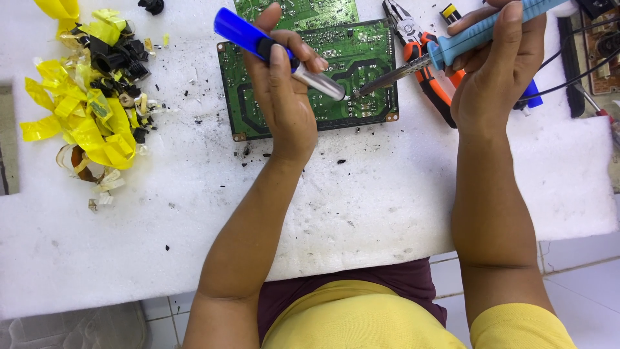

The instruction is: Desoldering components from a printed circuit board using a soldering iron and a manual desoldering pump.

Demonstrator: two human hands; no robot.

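- The left hand (pixel 284 97) is closed around a desoldering pump (pixel 278 55) with a blue body and silver nozzle, thumb on its black button, nozzle angled down onto the board.
- The right hand (pixel 500 71) is wrapped around the light-blue handle of a soldering iron (pixel 452 52), whose metal tip meets the pump's nozzle at one spot.
- Both tools touch a green circuit board (pixel 361 71) lying flat on the white foam desk (pixel 323 213), solder side up.
- A second green board (pixel 297 11) lies just behind it.
- Orange-handled pliers (pixel 420 48) rest beside the board, under the iron.
- A heap of yellow tape scraps and black parts (pixel 90 97) sits well to the left.
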